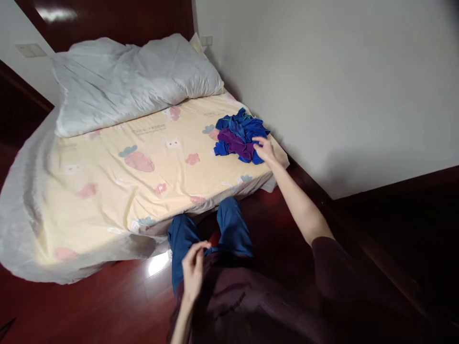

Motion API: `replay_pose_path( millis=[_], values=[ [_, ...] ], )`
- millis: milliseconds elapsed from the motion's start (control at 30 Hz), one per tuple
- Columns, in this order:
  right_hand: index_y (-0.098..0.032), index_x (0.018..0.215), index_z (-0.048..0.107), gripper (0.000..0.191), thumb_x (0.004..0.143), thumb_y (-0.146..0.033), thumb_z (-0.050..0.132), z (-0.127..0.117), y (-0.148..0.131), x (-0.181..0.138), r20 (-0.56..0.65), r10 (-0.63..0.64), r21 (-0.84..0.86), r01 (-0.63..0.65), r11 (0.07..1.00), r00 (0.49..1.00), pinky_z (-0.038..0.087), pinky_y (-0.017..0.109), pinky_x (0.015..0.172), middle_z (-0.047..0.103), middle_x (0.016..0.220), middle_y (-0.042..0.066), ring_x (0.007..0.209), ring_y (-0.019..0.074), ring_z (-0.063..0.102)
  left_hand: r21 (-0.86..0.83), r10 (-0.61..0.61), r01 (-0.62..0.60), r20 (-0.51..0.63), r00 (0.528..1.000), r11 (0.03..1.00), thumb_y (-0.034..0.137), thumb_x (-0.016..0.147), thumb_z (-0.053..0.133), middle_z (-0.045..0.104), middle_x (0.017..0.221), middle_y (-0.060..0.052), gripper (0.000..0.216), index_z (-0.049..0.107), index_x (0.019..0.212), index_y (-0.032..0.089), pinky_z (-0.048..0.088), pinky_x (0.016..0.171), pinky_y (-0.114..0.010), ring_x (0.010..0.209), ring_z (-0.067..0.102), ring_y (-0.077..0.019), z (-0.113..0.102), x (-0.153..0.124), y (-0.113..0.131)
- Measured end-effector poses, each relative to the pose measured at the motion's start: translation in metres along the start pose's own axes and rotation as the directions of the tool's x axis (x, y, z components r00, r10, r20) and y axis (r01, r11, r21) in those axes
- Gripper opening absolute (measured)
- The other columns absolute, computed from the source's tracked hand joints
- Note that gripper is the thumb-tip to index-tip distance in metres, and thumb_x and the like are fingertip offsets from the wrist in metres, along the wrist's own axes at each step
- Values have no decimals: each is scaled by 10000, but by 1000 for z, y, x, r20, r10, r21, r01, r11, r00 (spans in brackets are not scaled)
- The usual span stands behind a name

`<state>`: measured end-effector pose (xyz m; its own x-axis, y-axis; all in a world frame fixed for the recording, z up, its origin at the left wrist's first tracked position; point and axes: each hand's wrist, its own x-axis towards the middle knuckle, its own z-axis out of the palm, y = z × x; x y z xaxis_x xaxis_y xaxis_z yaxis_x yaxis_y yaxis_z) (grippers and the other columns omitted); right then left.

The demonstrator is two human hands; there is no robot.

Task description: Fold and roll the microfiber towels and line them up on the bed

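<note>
A heap of blue and purple cloths point(239, 134) lies on the near right corner of a mattress point(118, 191) covered by a pale yellow sheet with carrot prints. My right hand point(264, 149) reaches out to the heap's near edge, fingers curled down onto the blue cloth. My left hand point(193, 270) hangs close to my body above my blue trousers, fingers loosely bent together, with nothing visible in them.
A grey-white duvet point(132, 79) is bunched at the head of the mattress and spills down its left side. A white wall point(322, 86) runs along the right. Dark red wood floor point(89, 306) lies around the mattress.
</note>
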<state>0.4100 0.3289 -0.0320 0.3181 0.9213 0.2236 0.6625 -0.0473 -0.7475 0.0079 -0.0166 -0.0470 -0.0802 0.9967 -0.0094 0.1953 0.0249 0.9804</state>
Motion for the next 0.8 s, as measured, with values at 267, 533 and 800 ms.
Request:
replay_pose_path(
  millis=[267,533,800],
  values=[
    [-191,1184,727,310,920,-232,569,88,27,18,89,356,-240,-327,914,930,356,404,1157,661,1341,99,1249,218,531,51,-390,419,484,784,907,705,916,519,753,1109,-104,567,730,1119,219,476,1069,-409,1082,685,-257,-13,-39,-128],
    [-223,1172,761,338,906,-160,562,114,25,39,97,450,-390,-382,838,888,359,482,1144,599,1418,122,1342,320,422,-85,-455,607,581,675,790,810,787,614,741,1026,-103,736,671,1203,206,502,989,-418,957,693,-242,-30,-3,-134],
    [-129,1366,650,449,931,-198,566,106,5,27,97,431,-385,-366,847,897,401,412,1123,591,1427,177,1343,304,449,-110,-429,602,602,673,791,759,811,615,746,1013,-51,513,716,1154,391,522,940,-419,943,706,-277,-59,-3,-162]
  ],
)
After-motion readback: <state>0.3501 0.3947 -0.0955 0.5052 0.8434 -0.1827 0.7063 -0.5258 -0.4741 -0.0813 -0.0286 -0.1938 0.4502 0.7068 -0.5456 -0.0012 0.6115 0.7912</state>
